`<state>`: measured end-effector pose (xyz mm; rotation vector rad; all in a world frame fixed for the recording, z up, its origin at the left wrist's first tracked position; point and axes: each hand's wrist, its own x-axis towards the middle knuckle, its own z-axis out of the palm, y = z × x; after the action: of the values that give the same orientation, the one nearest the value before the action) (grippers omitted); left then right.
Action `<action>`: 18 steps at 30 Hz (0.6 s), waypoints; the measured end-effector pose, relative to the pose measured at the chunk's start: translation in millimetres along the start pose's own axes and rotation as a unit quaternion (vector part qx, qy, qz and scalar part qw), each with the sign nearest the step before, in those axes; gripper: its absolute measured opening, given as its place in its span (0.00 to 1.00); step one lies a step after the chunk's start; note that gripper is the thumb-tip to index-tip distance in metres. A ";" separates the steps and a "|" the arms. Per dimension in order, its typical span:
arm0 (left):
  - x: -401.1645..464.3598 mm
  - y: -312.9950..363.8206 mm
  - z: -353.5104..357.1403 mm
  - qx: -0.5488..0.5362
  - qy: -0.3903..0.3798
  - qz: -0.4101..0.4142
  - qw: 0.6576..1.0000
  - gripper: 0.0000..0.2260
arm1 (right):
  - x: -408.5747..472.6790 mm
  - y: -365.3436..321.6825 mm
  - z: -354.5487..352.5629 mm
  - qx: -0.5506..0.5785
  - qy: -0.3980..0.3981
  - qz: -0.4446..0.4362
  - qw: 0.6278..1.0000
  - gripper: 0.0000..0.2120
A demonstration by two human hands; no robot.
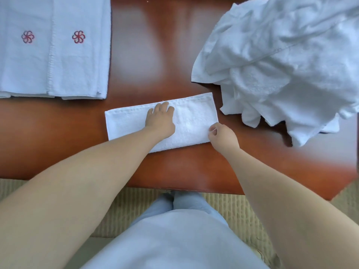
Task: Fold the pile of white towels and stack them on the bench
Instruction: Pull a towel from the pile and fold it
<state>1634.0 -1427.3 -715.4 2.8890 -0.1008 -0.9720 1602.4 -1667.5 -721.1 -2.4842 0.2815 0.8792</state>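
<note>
At the centre of the frame a half-folded white towel (192,123) lies flat on the bench (136,55). The left hand (160,118) presses it with straight fingers; the right hand (223,135) pinches its lower right corner. Soft, light and limp, it is probably best taken by corners. Folded towels (52,55) at upper left carry red flower emblems, no readable writing; the unfolded pile (287,65) sits upper right.

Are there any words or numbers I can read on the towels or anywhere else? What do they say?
No words or numbers show anywhere.
The only marks are two red pinwheel flower emblems, with no letters, on the folded towels at the far left of the bench.
The towel being folded and the unfolded pile are plain white.
</note>
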 end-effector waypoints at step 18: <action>105.1 95.4 -70.2 -0.021 -0.062 0.116 0.991 0.06 | 33.2 28.8 -3.4 0.106 0.013 0.005 0.994 0.32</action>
<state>1756.9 -1527.0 -712.4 2.6988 -0.4084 -1.0930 1619.9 -1695.0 -750.7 -2.3014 0.3775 0.7779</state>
